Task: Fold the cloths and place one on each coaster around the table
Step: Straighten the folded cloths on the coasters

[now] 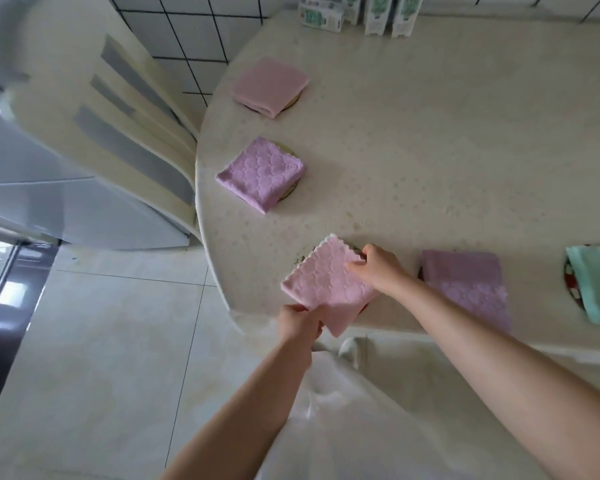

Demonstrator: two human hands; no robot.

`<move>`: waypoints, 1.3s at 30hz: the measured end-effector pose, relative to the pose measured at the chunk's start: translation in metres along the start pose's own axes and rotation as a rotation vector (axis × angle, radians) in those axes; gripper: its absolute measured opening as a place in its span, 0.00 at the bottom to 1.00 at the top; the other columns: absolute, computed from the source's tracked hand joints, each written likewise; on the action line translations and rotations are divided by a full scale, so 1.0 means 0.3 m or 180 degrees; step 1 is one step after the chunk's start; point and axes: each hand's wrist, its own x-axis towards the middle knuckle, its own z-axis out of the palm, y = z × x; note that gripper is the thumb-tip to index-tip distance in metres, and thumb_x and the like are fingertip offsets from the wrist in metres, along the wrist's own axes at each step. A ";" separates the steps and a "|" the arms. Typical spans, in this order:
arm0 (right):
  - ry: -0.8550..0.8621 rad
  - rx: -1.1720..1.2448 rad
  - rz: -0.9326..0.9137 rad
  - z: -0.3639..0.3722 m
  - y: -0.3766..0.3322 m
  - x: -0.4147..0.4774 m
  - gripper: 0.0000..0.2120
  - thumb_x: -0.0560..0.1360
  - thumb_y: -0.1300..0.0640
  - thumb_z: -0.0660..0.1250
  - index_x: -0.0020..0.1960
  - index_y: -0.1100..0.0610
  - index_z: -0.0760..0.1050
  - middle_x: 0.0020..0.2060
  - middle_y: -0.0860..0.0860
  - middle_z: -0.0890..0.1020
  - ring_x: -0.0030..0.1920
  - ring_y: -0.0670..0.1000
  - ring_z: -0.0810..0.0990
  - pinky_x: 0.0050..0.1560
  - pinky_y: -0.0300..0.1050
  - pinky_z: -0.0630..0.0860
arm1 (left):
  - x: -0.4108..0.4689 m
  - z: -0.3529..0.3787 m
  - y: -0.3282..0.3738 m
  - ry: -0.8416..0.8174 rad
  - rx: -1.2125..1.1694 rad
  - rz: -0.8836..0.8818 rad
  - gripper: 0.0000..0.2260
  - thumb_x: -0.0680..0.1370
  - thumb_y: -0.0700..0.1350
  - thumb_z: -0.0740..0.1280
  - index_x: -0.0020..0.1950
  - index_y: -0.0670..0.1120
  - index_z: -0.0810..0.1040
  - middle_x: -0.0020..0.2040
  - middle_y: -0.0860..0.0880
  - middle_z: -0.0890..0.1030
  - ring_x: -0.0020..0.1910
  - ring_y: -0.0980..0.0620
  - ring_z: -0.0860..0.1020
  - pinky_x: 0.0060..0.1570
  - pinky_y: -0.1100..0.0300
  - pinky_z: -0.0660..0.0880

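**Step in hand: placement of a folded cloth.** The light pink cloth (326,282), folded to a square, lies over a coaster (302,259) at the near-left edge of the tabletop (430,150). Only slivers of the coaster's rim show. The cloth's 6 o'clock corner appears to project past the tabletop edge.

**Progress, as judged.** Four other folded cloths already sit on coasters:
- purple cloth (262,173), at 11 o'clock from the one in hand
- smooth pink cloth (269,86), beyond it, also toward 11 o'clock
- mauve cloth (465,285), at 3 o'clock
- green cloth (596,282), farther out at 3 o'clock

The task therefore looks well advanced. Whether coasters remain outside the view cannot be told.

**Hand pose.**
- The left hand (300,322) pinches the cloth's edge at 7 o'clock, fingers curled round the fabric. Its forearm reaches in from 7 o'clock.
- The right hand (378,268) pinches the edge at 2 o'clock, thumb and fingertips closed on the fabric. Its forearm comes in from 5 o'clock.

**Next move calls for:**
1. Shift the cloth toward 12 o'clock until it is centred on the coaster and clear of the edge.
2. Release both pinches without disturbing the fold.
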 end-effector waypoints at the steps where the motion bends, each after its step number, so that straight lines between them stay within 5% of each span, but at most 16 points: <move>1: -0.0066 -0.0035 -0.0018 0.001 0.002 -0.004 0.22 0.73 0.42 0.65 0.55 0.59 0.69 0.47 0.56 0.78 0.46 0.56 0.76 0.41 0.45 0.68 | -0.005 0.003 -0.002 -0.0014 0.0056 0.0054 0.10 0.63 0.38 0.71 0.40 0.39 0.74 0.33 0.44 0.73 0.28 0.50 0.68 0.31 0.62 0.66; 4: -0.0448 -0.0103 -0.0064 -0.009 0.018 -0.014 0.37 0.68 0.38 0.70 0.66 0.59 0.63 0.57 0.56 0.75 0.57 0.57 0.75 0.48 0.46 0.70 | -0.011 0.006 -0.016 0.0010 0.0236 0.0190 0.20 0.66 0.39 0.74 0.53 0.41 0.70 0.44 0.46 0.76 0.36 0.52 0.72 0.31 0.63 0.68; 7: -0.0717 -0.0091 -0.0106 -0.029 0.037 -0.031 0.43 0.65 0.47 0.75 0.72 0.56 0.57 0.64 0.54 0.72 0.58 0.54 0.73 0.52 0.44 0.71 | -0.014 0.005 -0.015 0.0096 0.0554 0.0331 0.19 0.69 0.37 0.71 0.55 0.45 0.67 0.49 0.47 0.77 0.44 0.51 0.76 0.35 0.63 0.70; 12: -0.0387 0.0105 -0.0296 -0.024 0.049 -0.043 0.35 0.65 0.62 0.74 0.68 0.55 0.64 0.49 0.51 0.74 0.45 0.51 0.72 0.33 0.36 0.67 | 0.000 -0.009 -0.010 0.0058 0.0748 0.0511 0.20 0.68 0.35 0.70 0.53 0.47 0.66 0.48 0.44 0.78 0.47 0.44 0.79 0.40 0.53 0.79; 16: -0.0316 0.0313 -0.0285 -0.020 0.059 -0.052 0.17 0.66 0.62 0.72 0.51 0.57 0.69 0.38 0.49 0.72 0.40 0.51 0.70 0.32 0.40 0.64 | -0.012 -0.025 0.008 -0.0025 0.1064 0.1003 0.20 0.69 0.36 0.68 0.56 0.49 0.66 0.46 0.45 0.78 0.46 0.44 0.79 0.41 0.51 0.78; 19: -0.0322 0.0878 -0.0194 -0.023 0.076 -0.068 0.14 0.67 0.59 0.74 0.42 0.54 0.68 0.36 0.48 0.70 0.36 0.48 0.68 0.32 0.39 0.62 | -0.005 -0.048 0.053 -0.0034 0.1132 0.1325 0.24 0.69 0.36 0.69 0.61 0.52 0.66 0.47 0.49 0.77 0.45 0.48 0.78 0.42 0.52 0.79; 24: -0.0301 0.1769 0.0200 0.010 0.073 -0.103 0.16 0.69 0.60 0.73 0.54 0.53 0.71 0.42 0.49 0.77 0.42 0.50 0.76 0.38 0.42 0.73 | 0.042 -0.069 0.156 0.0041 0.1157 0.1450 0.26 0.72 0.37 0.67 0.67 0.54 0.66 0.51 0.50 0.77 0.46 0.51 0.78 0.35 0.62 0.74; 29: -0.0131 0.1878 0.0570 0.085 0.088 -0.122 0.15 0.66 0.58 0.72 0.51 0.58 0.75 0.40 0.52 0.80 0.41 0.53 0.80 0.38 0.48 0.76 | 0.078 -0.078 0.185 0.0013 0.1498 0.1380 0.22 0.73 0.37 0.67 0.66 0.50 0.68 0.51 0.50 0.78 0.47 0.51 0.79 0.33 0.65 0.72; 35: 0.0049 0.1489 0.0416 0.109 0.093 -0.150 0.17 0.66 0.57 0.70 0.54 0.56 0.72 0.46 0.53 0.81 0.46 0.54 0.79 0.39 0.42 0.73 | 0.098 -0.108 0.129 0.0107 0.1508 0.1289 0.16 0.72 0.44 0.72 0.58 0.49 0.73 0.48 0.53 0.78 0.46 0.49 0.79 0.46 0.49 0.80; 39: 0.0095 0.1404 0.0404 0.108 0.093 -0.166 0.19 0.68 0.60 0.69 0.57 0.56 0.71 0.47 0.50 0.78 0.46 0.51 0.77 0.37 0.37 0.71 | 0.106 -0.130 0.107 0.0135 0.1509 0.1218 0.15 0.70 0.42 0.73 0.54 0.48 0.75 0.48 0.51 0.79 0.45 0.48 0.80 0.45 0.52 0.80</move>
